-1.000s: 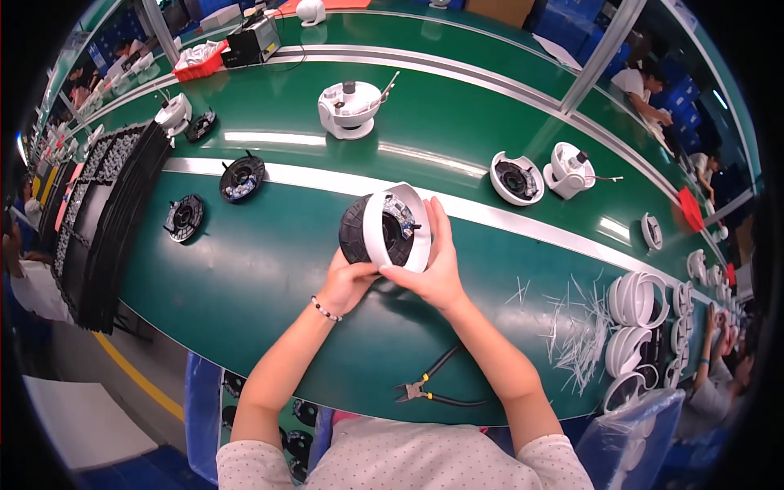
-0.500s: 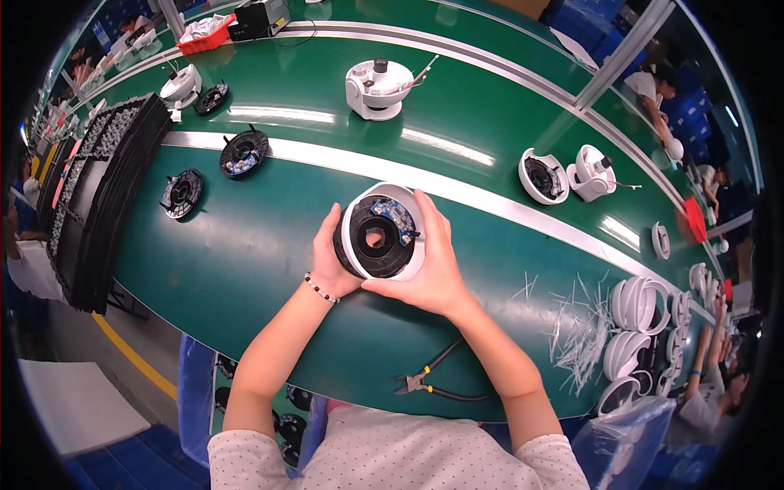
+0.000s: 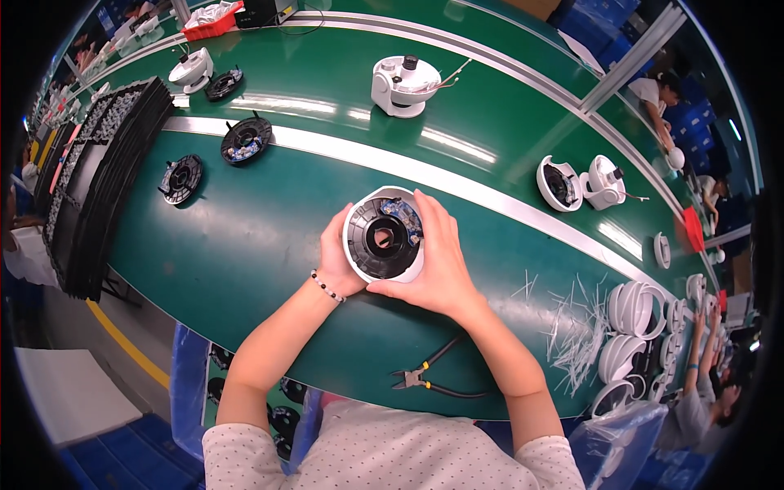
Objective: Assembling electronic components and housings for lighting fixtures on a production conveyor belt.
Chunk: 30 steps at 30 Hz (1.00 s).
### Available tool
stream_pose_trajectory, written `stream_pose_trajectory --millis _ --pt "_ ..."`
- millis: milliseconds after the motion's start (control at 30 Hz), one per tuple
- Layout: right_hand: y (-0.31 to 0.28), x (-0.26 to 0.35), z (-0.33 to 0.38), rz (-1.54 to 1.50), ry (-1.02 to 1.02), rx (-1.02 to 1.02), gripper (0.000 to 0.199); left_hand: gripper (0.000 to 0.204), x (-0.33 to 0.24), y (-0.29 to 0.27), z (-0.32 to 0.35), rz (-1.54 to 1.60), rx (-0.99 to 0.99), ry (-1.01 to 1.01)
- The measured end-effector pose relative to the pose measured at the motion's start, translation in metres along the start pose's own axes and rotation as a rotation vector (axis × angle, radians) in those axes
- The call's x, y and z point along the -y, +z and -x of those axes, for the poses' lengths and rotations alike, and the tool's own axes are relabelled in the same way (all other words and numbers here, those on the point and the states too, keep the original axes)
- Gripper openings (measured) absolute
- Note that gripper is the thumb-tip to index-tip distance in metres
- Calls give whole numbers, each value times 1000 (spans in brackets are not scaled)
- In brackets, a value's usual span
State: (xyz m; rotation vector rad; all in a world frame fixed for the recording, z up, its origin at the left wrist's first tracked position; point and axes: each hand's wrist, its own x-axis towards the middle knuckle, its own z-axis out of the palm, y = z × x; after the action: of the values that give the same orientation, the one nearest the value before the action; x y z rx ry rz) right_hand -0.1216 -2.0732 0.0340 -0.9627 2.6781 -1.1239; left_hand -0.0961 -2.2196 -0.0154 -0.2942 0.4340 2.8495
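Observation:
A round white housing with a black inner ring and a small circuit board (image 3: 383, 235) faces up at me above the green table (image 3: 261, 245). My left hand (image 3: 336, 260) cups its left side, a bead bracelet on that wrist. My right hand (image 3: 437, 265) wraps its right side and lower edge, fingers reaching up past the rim. Both hands grip the housing together.
Black-handled cutters (image 3: 429, 377) lie near the table's front edge. Black round parts (image 3: 181, 176) (image 3: 246, 139) sit at left beside stacked black trays (image 3: 90, 180). White assemblies (image 3: 404, 83) (image 3: 581, 183) stand beyond the metal rail. White rings (image 3: 633, 314) and cut ties (image 3: 576, 327) crowd the right. Other people work at right.
The housing has turned from side-on to open face up, and has come slightly closer to me. Both hands kept hold of it.

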Motion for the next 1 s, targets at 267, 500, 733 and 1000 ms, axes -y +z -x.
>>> stream_pose_trajectory --millis 267,500,733,1000 --pt "4 9 -13 193 -185 75 113 76 -7 -3 0 1 147 -46" --pt "14 -6 -18 138 -304 38 103 73 -9 0 1 -44 56 -76" --pt "16 0 -25 102 -335 99 100 75 -20 -18 1 -17 126 -148" --pt "45 0 -35 86 -293 -92 99 55 -32 -29 3 -117 64 17"
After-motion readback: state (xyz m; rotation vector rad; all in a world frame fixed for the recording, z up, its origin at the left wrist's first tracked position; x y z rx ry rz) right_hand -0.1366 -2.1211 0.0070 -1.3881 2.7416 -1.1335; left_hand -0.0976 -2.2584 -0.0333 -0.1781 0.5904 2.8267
